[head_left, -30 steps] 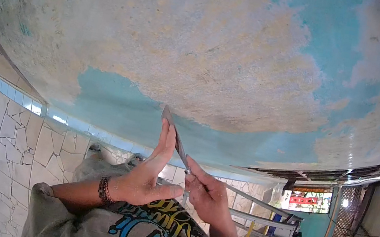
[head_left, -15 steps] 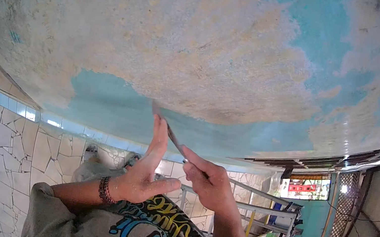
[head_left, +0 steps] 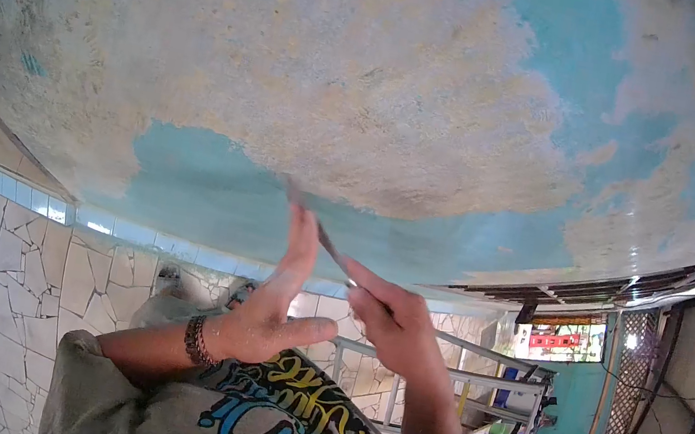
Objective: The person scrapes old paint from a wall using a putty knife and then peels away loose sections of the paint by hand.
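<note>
My right hand (head_left: 396,319) is wrapped round the handle of a scraper (head_left: 329,248), whose thin metal blade slants up and left to the wall (head_left: 365,110). Most of the handle is hidden in my fist. My left hand (head_left: 264,321) is open, its fingers stretched upward against the blade near its tip and its thumb pointing right. The blade's end meets the wall where a bare, pale, patchy area borders turquoise paint (head_left: 198,178). Specks of dust lie on my left hand.
A metal ladder (head_left: 476,381) lies or leans behind my right arm. Cracked-pattern floor tiles (head_left: 6,279) spread below on the left. A slatted window (head_left: 573,296), a lattice panel (head_left: 628,383) and hanging wires are at the right.
Both hands and the scraper have shifted slightly right in view, with the blade still at the paint edge. My grip looks the same.
</note>
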### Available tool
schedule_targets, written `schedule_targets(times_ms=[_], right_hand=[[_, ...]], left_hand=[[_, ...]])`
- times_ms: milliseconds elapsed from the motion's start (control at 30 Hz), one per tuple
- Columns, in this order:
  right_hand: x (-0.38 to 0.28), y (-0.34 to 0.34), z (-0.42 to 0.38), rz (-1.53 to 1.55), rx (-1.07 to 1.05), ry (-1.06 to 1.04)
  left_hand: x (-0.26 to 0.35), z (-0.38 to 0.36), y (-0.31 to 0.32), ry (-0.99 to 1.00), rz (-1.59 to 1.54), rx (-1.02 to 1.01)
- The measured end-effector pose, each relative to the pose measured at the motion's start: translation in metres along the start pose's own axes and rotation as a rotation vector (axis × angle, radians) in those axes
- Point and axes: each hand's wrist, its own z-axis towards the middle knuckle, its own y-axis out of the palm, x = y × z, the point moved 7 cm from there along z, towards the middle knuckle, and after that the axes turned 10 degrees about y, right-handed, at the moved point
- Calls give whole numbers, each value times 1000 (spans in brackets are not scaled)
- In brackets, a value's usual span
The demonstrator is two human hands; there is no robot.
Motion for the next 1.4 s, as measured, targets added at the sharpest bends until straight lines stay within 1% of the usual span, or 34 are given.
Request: schedule_targets(times_ms=[100, 200, 300, 400, 500, 600, 700, 800, 900, 1000, 1100, 1200, 1300, 1400], right_hand=[[-3, 10, 8, -16, -27, -82], [11, -4, -3, 34, -14, 29], [0, 4, 7, -39, -64, 144], [-5, 3, 0, -48, -14, -29], [10, -4, -2, 98, 3, 71], [-2, 4, 3, -25, 17, -64], [0, -1, -6, 3, 18, 82], [-3, 2, 2, -26, -13, 120], [-19, 11, 2, -68, -27, -35], [-3, 4, -4, -10, -2, 45], [-18, 17, 10, -46, -36, 8], [-29, 27, 12, -96, -66, -155], [-31, 14, -2, 19, -109, -60], [-49, -1, -16, -57, -97, -233]], left_hand=[[1, -3, -7, 35, 8, 90], [2, -1, -4, -34, -23, -71], [2, -1, -4, 41, 84, 53], [4, -6, -12, -16, 59, -32], [5, 0, -9, 17, -10, -85], [6, -1, -11, 17, 41, -14], [4, -2, -13, -37, -13, -103], [4, 1, -13, 19, -19, -43], [3, -6, -19, -5, 25, -22], [-2, -6, -19, -4, -74, -92], [-9, -11, -18, 28, -53, 41], [-8, -17, -30, 36, -87, 113], [-4, -17, -33, 0, -120, 60], [0, -14, -28, -12, -242, 49]])
